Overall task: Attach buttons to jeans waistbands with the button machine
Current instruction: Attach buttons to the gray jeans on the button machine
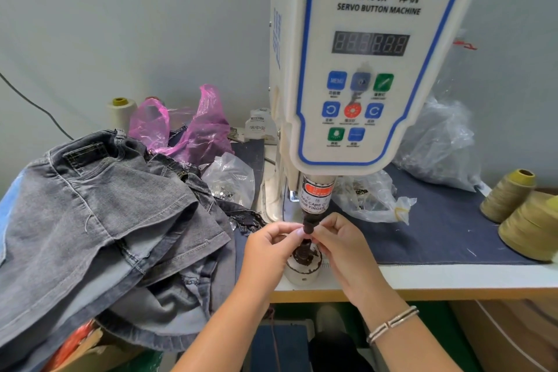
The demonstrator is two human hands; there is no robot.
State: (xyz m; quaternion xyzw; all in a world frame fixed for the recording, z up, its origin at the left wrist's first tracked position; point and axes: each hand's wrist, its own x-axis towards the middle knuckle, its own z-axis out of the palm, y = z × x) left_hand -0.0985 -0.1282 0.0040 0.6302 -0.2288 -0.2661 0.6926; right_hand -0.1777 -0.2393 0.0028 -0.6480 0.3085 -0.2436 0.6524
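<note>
Both hands' fingers [294, 231] pinch at the machine's punch tip [308, 225], jeans [105, 220] heaped beside.

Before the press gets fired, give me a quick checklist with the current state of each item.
1. Fingers out from under the punch: not ok. The left hand and right hand both have their fingers at its tip.
2. Waistband over the lower die: not ok. The jeans lie heaped to the left, none between punch and die.
3. Button loaded: cannot tell, the fingers hide the punch tip.
4. Button machine powered: cannot tell, its display shows no clear digits.
5. Spare parts within reach: ok, clear bags lie beside the machine.
</note>
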